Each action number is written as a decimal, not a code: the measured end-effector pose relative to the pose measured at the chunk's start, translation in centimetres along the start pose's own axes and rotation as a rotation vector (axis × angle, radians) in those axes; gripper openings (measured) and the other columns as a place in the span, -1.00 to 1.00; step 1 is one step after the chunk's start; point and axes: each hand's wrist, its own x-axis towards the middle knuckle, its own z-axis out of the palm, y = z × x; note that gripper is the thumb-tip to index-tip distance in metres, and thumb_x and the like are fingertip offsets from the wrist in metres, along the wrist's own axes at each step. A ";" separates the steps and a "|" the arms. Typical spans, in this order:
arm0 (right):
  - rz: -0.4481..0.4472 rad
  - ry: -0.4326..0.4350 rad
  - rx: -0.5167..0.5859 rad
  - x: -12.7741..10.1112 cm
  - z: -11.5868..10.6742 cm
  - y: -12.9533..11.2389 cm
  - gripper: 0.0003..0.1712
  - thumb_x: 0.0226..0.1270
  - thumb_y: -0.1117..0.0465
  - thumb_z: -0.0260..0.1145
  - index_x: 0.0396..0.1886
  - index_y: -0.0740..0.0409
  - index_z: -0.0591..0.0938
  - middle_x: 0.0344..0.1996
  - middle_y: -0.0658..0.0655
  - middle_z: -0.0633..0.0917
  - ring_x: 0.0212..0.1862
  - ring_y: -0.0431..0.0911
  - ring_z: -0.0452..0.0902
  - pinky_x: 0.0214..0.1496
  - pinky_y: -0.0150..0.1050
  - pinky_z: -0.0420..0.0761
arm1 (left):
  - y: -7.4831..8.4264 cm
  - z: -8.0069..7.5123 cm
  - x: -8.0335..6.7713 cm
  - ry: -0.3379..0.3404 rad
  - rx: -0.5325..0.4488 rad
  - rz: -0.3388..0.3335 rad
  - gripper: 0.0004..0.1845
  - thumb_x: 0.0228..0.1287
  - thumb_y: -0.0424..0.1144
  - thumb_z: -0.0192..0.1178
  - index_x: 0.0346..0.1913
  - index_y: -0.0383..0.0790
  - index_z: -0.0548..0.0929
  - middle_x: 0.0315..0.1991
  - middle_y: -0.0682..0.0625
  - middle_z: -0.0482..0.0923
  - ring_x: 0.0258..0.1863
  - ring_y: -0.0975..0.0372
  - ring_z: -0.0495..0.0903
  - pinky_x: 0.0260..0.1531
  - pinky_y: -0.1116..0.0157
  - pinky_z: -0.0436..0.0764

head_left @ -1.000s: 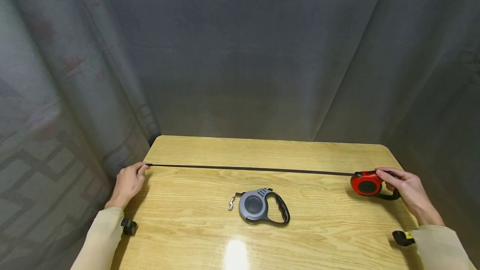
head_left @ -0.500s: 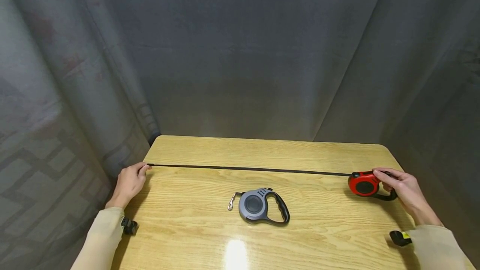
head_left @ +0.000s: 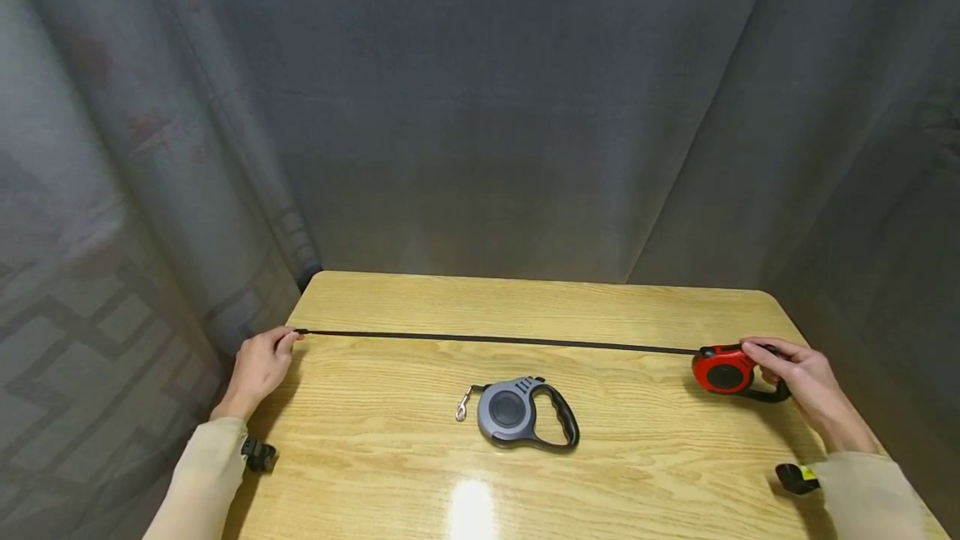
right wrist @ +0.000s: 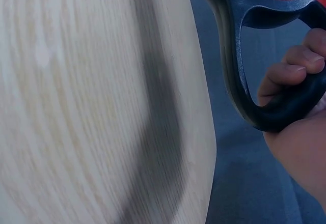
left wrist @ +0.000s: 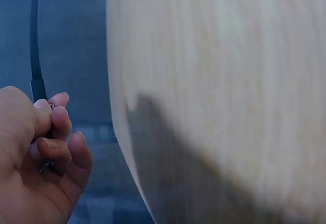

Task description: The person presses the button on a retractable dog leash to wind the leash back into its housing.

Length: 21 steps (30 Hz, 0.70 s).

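Note:
A red and black retractable dog leash (head_left: 723,370) is in my right hand (head_left: 802,377), whose fingers curl round its black handle (right wrist: 293,104) in the right wrist view. From its housing a black strap (head_left: 495,340) runs taut leftward above the table. My left hand (head_left: 261,363) pinches the strap's far end; in the left wrist view a bit of metal clip (left wrist: 47,166) shows between the fingers, mostly hidden by them. Between the hands, nearer me, a grey retractable leash (head_left: 517,413) lies flat on the table, its silver clip (head_left: 462,407) pointing left.
The light wooden table (head_left: 390,473) has rounded far corners. Grey curtains (head_left: 480,123) hang behind it and on both sides. A black wrist camera (head_left: 259,454) sits under the left sleeve, and another black device (head_left: 797,478) at the right sleeve.
My right hand has moved slightly left with the red leash, so the stretch of strap between the hands is a little shorter. The left hand has hardly moved; the grey leash stays put.

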 end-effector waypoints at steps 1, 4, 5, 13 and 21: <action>-0.001 -0.001 0.002 0.0 0.1 0.0 -0.62 0.55 0.37 0.32 -0.20 -0.25 0.87 -0.50 -0.20 0.66 -0.48 -0.20 0.38 -0.42 -0.26 0.33 | 0.2 0.0 0.0 -0.004 -0.006 0.002 -0.65 0.72 -0.24 0.00 0.03 -0.37 0.77 -0.37 -0.19 0.71 -0.55 0.16 0.47 -0.44 0.23 0.38; -0.011 -0.010 0.006 0.0 0.3 0.0 -0.63 0.55 0.37 0.32 -0.18 -0.24 0.87 -0.48 -0.20 0.66 -0.47 -0.19 0.38 -0.41 -0.27 0.33 | 0.6 0.1 0.3 -0.015 -0.021 0.019 -0.65 0.73 -0.22 0.00 0.04 -0.36 0.77 -0.45 -0.08 0.64 -0.59 0.23 0.36 -0.46 0.26 0.34; -0.013 -0.015 0.012 0.0 0.4 0.0 -0.63 0.55 0.37 0.32 -0.17 -0.23 0.87 -0.48 -0.20 0.66 -0.47 -0.19 0.38 -0.41 -0.27 0.33 | 0.7 0.1 0.4 -0.012 -0.021 0.024 -0.65 0.73 -0.22 0.00 0.03 -0.35 0.77 -0.46 -0.06 0.63 -0.59 0.24 0.36 -0.46 0.26 0.34; -0.036 -0.022 0.020 0.0 1.0 -0.2 -0.64 0.55 0.38 0.31 -0.16 -0.20 0.87 -0.48 -0.20 0.67 -0.48 -0.20 0.39 -0.41 -0.27 0.34 | 0.9 0.1 0.4 -0.006 -0.012 0.022 -0.68 0.71 -0.25 0.04 -0.01 -0.35 0.78 -0.47 -0.05 0.58 -0.55 0.20 0.38 -0.42 0.24 0.35; -0.036 -0.024 0.035 0.1 1.4 0.0 -0.61 0.54 0.42 0.30 -0.17 -0.18 0.87 -0.49 -0.18 0.66 -0.48 -0.18 0.38 -0.42 -0.26 0.33 | 0.9 0.2 0.3 -0.018 -0.024 0.021 -0.66 0.72 -0.22 0.02 0.02 -0.35 0.77 -0.55 0.00 0.47 -0.63 0.24 0.29 -0.49 0.28 0.30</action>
